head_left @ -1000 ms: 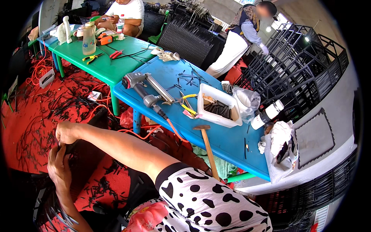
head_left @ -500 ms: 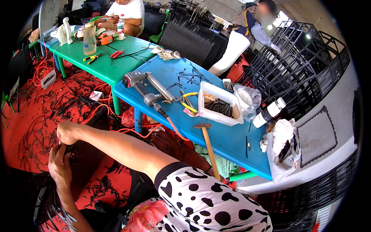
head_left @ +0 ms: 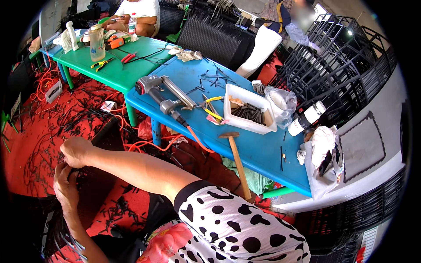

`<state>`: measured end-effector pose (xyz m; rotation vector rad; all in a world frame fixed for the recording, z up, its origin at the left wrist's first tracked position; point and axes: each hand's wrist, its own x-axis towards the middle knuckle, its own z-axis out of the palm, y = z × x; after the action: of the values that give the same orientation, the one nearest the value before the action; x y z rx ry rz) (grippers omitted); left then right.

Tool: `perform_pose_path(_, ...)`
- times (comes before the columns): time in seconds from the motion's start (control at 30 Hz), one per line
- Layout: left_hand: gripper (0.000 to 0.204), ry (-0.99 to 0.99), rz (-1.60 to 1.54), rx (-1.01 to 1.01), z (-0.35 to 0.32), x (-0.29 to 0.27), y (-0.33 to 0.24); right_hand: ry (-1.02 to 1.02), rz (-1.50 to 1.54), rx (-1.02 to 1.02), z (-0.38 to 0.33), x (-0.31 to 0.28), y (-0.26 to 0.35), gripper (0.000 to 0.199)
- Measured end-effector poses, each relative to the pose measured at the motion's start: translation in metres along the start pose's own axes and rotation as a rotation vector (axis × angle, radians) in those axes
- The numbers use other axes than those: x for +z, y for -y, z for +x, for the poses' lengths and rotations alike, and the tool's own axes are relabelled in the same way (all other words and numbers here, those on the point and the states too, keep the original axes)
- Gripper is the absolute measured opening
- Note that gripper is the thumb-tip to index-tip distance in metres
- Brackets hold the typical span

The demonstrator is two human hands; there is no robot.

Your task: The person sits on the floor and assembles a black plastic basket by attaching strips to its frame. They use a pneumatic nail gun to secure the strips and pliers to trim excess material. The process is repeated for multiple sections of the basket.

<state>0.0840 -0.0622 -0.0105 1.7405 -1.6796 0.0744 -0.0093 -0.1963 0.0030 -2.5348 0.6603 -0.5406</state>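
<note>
Head view: both of the person's hands are at the left of the frame. The right hand (head_left: 76, 152) is closed into a loose fist above the left hand (head_left: 66, 187), whose fingers are curled upward. The fingertips of the two hands come close together; whether they hold anything between them cannot be told.

The thing nearest both hands is a dark brown-black flat panel (head_left: 98, 187), left of the frame's centre. From the left hand it lies immediately to the right; from the right hand, below and to the right. Its long axis slants from lower left to upper right, passing behind the right forearm. Both hands are near its left side, the left hand level with its middle; contact is not discernible. Thin, shiny dark strips (head_left: 70, 242) lie beside the left forearm at the lower left. The red floor covering (head_left: 24, 162) around the hands is littered with short black offcuts (head_left: 116, 215).

Well apart, a blue plastic table (head_left: 199, 129) at the centre bears a grey-and-silver air-powered tool (head_left: 169, 104) and a white rectangular tub (head_left: 250, 125). A wooden-handled hammer (head_left: 239, 170) overhangs its near edge, nearer the right arm.
</note>
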Motion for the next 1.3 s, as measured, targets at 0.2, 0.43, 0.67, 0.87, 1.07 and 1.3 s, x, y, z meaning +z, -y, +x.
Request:
perform_pose_path(0.2,0.024,-0.031,-0.060,0.061,0.004,0.005,0.004,-0.401,-0.026,-0.403,-0.019,0.000,-0.026,0.021)
perform_pose_path(0.43,0.024,0.003,-0.113,0.010,0.007,0.000,0.007,-0.222,-0.257,-0.182,-0.044,-0.037,-0.066,0.049)
perform_pose_path(0.67,0.025,0.088,-0.177,-0.044,0.014,-0.003,0.016,-0.523,-0.347,-0.320,-0.042,-0.013,-0.075,0.043)
perform_pose_path(0.87,0.026,0.062,-0.193,-0.092,0.010,0.000,0.020,-0.666,-0.313,-0.397,-0.036,0.001,-0.083,0.038)
perform_pose_path(1.07,0.026,0.091,-0.181,-0.114,0.013,-0.003,0.020,-0.710,-0.319,-0.425,-0.033,0.003,-0.085,0.037)
perform_pose_path(1.3,0.024,0.093,-0.211,-0.099,0.013,-0.003,0.024,-0.709,-0.318,-0.428,-0.031,0.006,-0.087,0.037)
